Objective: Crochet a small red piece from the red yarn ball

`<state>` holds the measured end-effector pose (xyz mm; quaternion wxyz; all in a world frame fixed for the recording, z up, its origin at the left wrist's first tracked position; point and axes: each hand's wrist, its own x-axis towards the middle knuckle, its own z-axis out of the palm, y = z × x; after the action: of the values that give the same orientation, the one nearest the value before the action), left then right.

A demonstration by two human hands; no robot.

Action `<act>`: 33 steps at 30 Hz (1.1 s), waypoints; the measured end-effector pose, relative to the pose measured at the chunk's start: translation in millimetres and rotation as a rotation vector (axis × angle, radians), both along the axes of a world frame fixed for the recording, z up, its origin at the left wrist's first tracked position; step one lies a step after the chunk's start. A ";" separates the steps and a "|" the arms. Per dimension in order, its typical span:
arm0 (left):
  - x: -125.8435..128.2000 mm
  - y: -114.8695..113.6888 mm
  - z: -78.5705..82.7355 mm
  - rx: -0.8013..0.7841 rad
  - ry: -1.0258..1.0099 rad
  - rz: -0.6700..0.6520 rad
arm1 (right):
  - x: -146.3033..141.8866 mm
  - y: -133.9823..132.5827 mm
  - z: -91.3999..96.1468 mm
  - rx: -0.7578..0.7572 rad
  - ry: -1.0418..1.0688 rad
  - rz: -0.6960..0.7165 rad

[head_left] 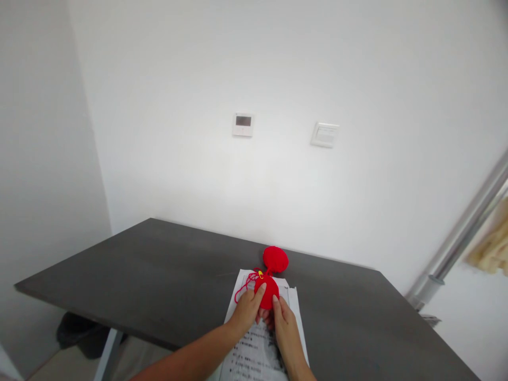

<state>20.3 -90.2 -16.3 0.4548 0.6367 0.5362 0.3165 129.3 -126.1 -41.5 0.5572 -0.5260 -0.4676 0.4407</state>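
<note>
Between both hands is a round, flat red crochet piece [267, 292], held above printed paper sheets [254, 352]. My left hand [250, 307] grips its lower left side, thumb on top. At its lower right edge, my right hand [281, 312] pinches it with the thumb in front and the fingers curled beneath. A yellow stitch marker [261, 274] sits at the piece's upper edge. Loose red yarn [242, 288] loops out to the left over the paper. Just beyond lies a ball of red yarn [275, 259], with strands running toward the piece.
The dark grey table [159, 275] reaches back to a white wall. A small panel with a screen [243, 125] and a switch [324, 135] are on the wall. A metal pole [456, 254] stands at the right. A black bin-like object [85, 333] is under the table's left side.
</note>
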 end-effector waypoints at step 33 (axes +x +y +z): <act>-1.4 0.2 2.9 0.018 0.011 0.004 | -1.3 0.9 2.6 0.008 -0.050 0.030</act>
<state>18.9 -90.0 -13.4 0.4457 0.6414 0.5370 0.3186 128.1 -125.2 -38.9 0.5405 -0.5277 -0.4911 0.4338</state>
